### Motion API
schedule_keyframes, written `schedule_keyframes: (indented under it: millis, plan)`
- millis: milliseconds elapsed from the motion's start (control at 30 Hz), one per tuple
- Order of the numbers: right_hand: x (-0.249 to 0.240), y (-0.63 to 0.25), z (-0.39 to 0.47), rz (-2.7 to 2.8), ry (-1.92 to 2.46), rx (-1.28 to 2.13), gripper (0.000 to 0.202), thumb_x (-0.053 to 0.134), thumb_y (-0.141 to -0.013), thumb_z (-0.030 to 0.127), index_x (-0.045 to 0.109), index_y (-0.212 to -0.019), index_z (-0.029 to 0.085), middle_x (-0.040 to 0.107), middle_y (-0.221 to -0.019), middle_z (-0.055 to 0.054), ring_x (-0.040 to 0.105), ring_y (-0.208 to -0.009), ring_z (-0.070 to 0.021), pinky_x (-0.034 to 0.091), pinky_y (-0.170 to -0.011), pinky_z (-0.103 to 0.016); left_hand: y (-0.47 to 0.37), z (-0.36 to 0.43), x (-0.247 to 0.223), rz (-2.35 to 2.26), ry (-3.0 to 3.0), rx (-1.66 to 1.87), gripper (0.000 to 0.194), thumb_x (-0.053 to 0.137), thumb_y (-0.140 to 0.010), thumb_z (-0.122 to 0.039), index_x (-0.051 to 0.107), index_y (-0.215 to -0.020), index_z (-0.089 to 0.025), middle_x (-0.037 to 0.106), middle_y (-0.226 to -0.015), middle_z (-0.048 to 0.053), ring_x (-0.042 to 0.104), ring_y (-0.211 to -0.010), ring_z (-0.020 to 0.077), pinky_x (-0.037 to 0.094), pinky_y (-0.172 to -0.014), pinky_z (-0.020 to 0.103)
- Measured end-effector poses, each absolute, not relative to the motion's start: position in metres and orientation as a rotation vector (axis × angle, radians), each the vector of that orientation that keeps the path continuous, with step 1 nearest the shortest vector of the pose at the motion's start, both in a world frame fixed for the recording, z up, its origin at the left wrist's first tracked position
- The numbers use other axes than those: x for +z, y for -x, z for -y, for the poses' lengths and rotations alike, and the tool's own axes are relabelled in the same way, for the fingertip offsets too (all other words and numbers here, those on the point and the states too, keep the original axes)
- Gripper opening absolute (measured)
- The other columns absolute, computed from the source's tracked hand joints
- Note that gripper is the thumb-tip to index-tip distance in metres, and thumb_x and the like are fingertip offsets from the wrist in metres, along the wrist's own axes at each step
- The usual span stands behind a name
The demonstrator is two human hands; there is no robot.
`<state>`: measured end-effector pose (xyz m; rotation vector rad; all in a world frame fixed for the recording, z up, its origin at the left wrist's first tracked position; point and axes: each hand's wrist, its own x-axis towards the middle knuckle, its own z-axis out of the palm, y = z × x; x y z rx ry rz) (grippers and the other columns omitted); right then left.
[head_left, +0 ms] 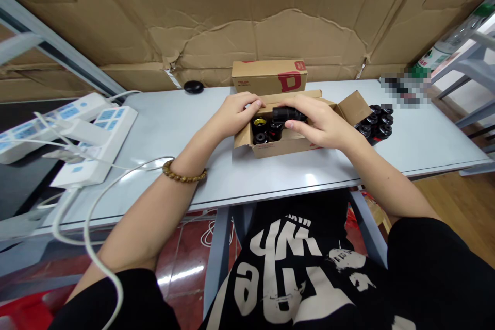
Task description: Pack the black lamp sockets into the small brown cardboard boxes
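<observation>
An open cardboard box [290, 148] sits on the table with several black cylindrical parts [260, 137] standing upright in its left end. One part near the back left shows a yellow ring [259, 121] inside its top. My right hand [319, 117] is closed around a black cylinder [284, 114], which lies sideways over the box with its end pointing left. At the box's back left edge, my left hand [240, 111] grips the cardboard, thumb on the near side and fingers over the flap. The right part of the box's inside is hidden behind my right hand.
Behind stands a closed cardboard box [266, 76] with a red letter. More black cylinders [377, 122] are grouped to the right. White power strips [96, 149] with cables lie left; a round black object [194, 86] rests at the back. A plastic bottle [444, 51] is far right.
</observation>
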<state>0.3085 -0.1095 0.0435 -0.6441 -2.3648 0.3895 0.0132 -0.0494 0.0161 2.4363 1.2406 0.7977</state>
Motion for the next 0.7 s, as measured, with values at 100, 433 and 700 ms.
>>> schedule_keyframes:
  millis: [100, 433, 700]
  plan:
    - [0.0438, -0.308, 0.1103, 2.341, 0.715, 0.367, 0.049, 0.057, -0.118, 0.054, 0.069, -0.152, 0.02, 0.081, -0.147, -0.018, 0.076, -0.134, -0.0357, 0.059, -0.119, -0.056, -0.0131, 0.0494, 0.0163, -1.228, -2.43, 0.811, 0.054, 0.046, -0.113, -0.057, 0.085, -0.113, -0.02, 0.087, -0.116, 0.011, 0.076, -0.109, 0.031, 0.058, -0.104, 0.046]
    - [0.0472, -0.3032, 0.1171, 2.263, 0.764, 0.349, 0.037, 0.072, -0.095, 0.039, 0.075, -0.128, 0.023, 0.082, -0.125, -0.011, 0.076, -0.111, -0.0321, 0.06, -0.105, -0.049, -0.0146, 0.0515, 0.0183, -1.233, -2.435, 0.804, 0.055, 0.046, -0.112, -0.055, 0.087, -0.113, -0.019, 0.088, -0.117, 0.012, 0.076, -0.108, 0.0305, 0.058, -0.105, 0.045]
    - [0.0471, -0.3006, 0.1171, 2.28, 0.792, 0.461, 0.03, 0.074, -0.095, 0.039, 0.073, -0.12, 0.022, 0.079, -0.108, -0.008, 0.072, -0.095, -0.0286, 0.061, -0.09, -0.045, -0.0146, 0.0483, 0.0157, -1.206, -2.432, 0.831, 0.056, 0.046, -0.111, -0.056, 0.088, -0.113, -0.018, 0.088, -0.117, 0.013, 0.077, -0.109, 0.0317, 0.059, -0.106, 0.045]
